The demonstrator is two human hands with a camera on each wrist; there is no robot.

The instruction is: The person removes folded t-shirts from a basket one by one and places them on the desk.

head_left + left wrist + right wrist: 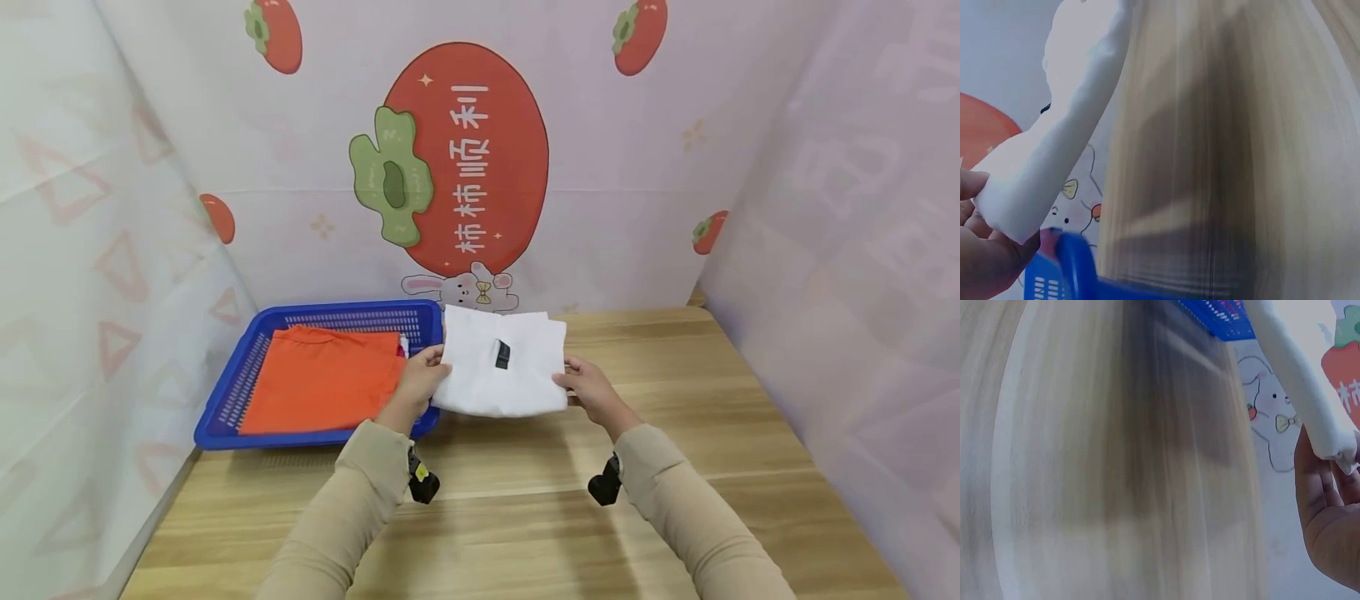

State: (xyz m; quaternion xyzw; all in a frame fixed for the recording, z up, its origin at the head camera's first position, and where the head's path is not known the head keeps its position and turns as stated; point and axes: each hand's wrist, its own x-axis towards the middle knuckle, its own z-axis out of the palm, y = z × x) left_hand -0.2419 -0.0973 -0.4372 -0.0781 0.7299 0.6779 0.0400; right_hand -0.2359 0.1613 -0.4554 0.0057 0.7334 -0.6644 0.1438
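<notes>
A folded white cloth garment with a small black patch on its upper face is held above the table between two hands. My left hand pinches its left edge, thumb on top and fingers beneath. On the opposite edge my right hand grips it the same way. The left wrist view shows the thick rounded fold of the white garment in the left hand. In the right wrist view the garment's end rests in the right hand's fingers.
A blue plastic basket stands on the left of the wooden table, partly behind the left hand. Inside lies a folded orange garment, with other cloth peeking out beside it. A printed curtain closes off the back and sides.
</notes>
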